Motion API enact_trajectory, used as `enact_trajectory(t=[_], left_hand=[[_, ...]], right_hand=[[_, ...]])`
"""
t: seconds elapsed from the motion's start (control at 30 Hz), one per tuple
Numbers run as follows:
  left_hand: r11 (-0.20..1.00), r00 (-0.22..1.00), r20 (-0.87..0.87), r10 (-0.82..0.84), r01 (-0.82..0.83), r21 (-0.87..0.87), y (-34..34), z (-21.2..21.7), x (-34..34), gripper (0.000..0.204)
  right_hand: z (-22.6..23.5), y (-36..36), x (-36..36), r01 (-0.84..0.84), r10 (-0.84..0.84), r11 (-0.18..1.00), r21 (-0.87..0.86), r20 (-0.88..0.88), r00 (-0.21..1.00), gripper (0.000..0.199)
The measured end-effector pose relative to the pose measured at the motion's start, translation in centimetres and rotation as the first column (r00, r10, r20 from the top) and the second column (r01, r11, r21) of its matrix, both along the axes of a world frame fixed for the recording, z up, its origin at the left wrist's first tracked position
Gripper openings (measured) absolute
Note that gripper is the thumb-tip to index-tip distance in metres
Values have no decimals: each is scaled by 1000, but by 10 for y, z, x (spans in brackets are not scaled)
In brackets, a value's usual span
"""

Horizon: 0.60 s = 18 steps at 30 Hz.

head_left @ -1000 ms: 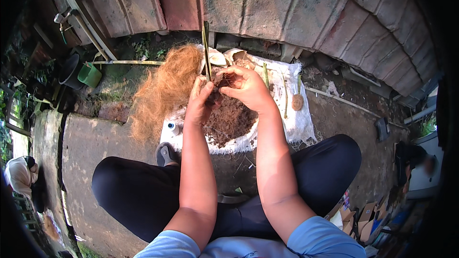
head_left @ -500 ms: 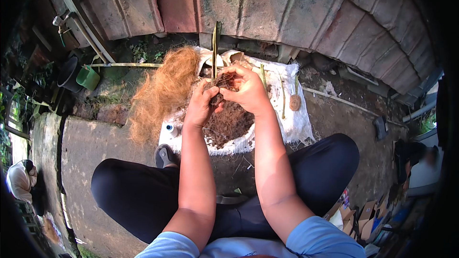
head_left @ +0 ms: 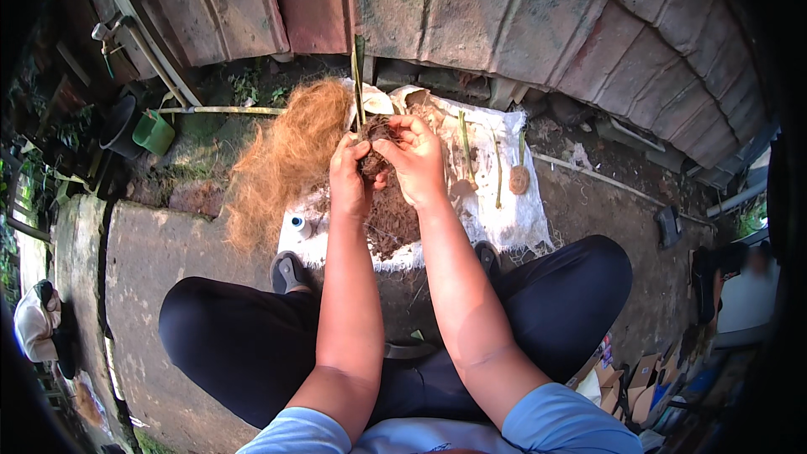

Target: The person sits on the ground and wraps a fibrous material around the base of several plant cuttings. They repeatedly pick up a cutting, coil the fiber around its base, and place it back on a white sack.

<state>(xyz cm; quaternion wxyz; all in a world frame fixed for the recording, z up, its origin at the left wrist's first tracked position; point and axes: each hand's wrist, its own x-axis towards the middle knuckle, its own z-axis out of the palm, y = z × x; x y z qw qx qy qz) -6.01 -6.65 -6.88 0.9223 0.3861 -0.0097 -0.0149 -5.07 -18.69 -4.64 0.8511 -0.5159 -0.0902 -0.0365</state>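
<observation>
Both hands are raised over a white sack cloth (head_left: 504, 219) spread on the ground. My left hand (head_left: 349, 178) and my right hand (head_left: 414, 158) press together around a dark clump of soil (head_left: 376, 145) packed at the base of an upright green stem cutting (head_left: 358, 76). Below the hands a heap of dark soil (head_left: 391, 223) lies on the cloth. A pile of orange-brown coconut fibre (head_left: 282, 160) lies just left of my left hand. Two more stem cuttings (head_left: 462, 139) with wrapped bases (head_left: 519, 178) lie on the cloth to the right.
A brick wall (head_left: 504, 17) rises right behind the cloth. A green pot (head_left: 153, 131) and a dark pot (head_left: 120, 124) stand at the left by a pipe (head_left: 139, 42). A small blue-capped bottle (head_left: 296, 222) sits on the cloth's left edge. My crossed legs and sandals (head_left: 288, 269) are in front.
Both hands have lifted the stem with its soil clump up off the soil heap; the hands now hold it higher and the fingers have wrapped closer around the clump.
</observation>
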Motion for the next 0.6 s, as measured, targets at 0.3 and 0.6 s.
enact_trajectory(t=[0.3, 0.6], left_hand=[[990, 994, -36, -107, 109, 88, 9, 4, -4, 21], [993, 999, 30, 40, -43, 112, -4, 6, 1, 17]], right_hand=[[13, -21, 9, -193, 228, 900, -390, 45, 973, 46], [19, -6, -1, -72, 70, 961, -267, -20, 997, 31]])
